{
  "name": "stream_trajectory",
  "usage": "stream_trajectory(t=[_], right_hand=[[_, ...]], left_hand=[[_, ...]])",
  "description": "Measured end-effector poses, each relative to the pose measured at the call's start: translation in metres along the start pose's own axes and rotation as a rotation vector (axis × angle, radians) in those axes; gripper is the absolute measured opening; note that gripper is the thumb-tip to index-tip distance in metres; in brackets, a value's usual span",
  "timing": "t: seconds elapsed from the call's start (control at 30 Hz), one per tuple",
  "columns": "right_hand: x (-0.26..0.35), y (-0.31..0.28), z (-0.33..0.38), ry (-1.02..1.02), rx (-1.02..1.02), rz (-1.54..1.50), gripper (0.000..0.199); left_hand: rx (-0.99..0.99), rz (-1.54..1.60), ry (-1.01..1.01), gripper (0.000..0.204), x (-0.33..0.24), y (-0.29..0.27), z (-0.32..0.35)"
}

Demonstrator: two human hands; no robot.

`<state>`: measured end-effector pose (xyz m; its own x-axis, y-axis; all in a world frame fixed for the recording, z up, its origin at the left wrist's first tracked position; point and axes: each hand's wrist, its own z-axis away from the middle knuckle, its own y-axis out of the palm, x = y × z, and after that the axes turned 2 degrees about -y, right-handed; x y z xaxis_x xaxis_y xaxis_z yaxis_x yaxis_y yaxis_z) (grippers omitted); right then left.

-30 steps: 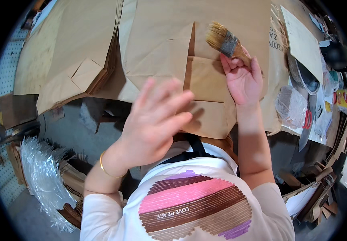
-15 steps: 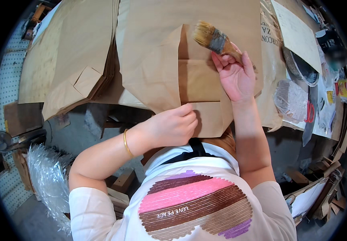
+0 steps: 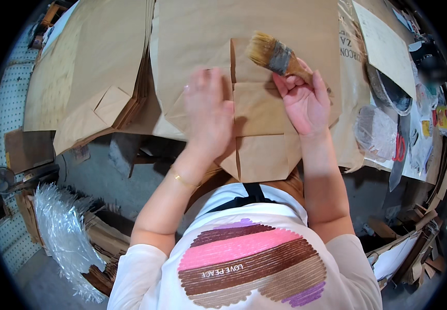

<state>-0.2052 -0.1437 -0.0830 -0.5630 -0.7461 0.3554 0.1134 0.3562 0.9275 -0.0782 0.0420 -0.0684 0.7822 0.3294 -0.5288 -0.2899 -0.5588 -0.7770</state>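
Note:
A large brown paper bag (image 3: 264, 108) lies on the table in front of me, its near end folded into flaps. Spread flat, my left hand (image 3: 210, 111) rests on the left flap, fingers pointing away and slightly blurred. My right hand (image 3: 303, 101) is closed round the wooden handle of a paintbrush (image 3: 280, 58) above the bag's right side. The brush has pale yellowish bristles, pointing up and left, and grey tape round its ferrule.
A stack of folded brown paper bags (image 3: 112, 106) lies to the left. On the right are a black-rimmed bowl (image 3: 396, 98) partly under a white board (image 3: 383, 46), crumpled clear plastic (image 3: 373, 132) and red-handled scissors (image 3: 399, 148). Silvery plastic strands (image 3: 65, 232) lie at lower left.
My left hand has moved up and left from the near edge, opening from a closed grip to lie flat. The left flap now lies down. The brush has barely moved.

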Motion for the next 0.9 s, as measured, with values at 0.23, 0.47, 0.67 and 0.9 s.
stream_trajectory(t=[0.23, 0.47, 0.67, 0.9], right_hand=[[0.006, 0.011, -0.005, -0.017, -0.043, -0.007, 0.039], [0.007, 0.004, -0.037, 0.083, 0.021, 0.060, 0.038], [0.009, -0.001, -0.032, 0.103, 0.002, 0.006, 0.037], [0.007, 0.029, 0.052, 0.322, -0.099, 0.381, 0.026]], left_hand=[[0.020, -0.362, 0.002, 0.065, 0.019, -0.061, -0.034], [0.120, -0.442, 0.098, 0.074, 0.020, -0.030, -0.047], [0.459, 0.026, 0.316, 0.067, 0.012, -0.043, -0.002], [0.452, -0.372, 0.445, 0.069, 0.034, -0.035, -0.051]])
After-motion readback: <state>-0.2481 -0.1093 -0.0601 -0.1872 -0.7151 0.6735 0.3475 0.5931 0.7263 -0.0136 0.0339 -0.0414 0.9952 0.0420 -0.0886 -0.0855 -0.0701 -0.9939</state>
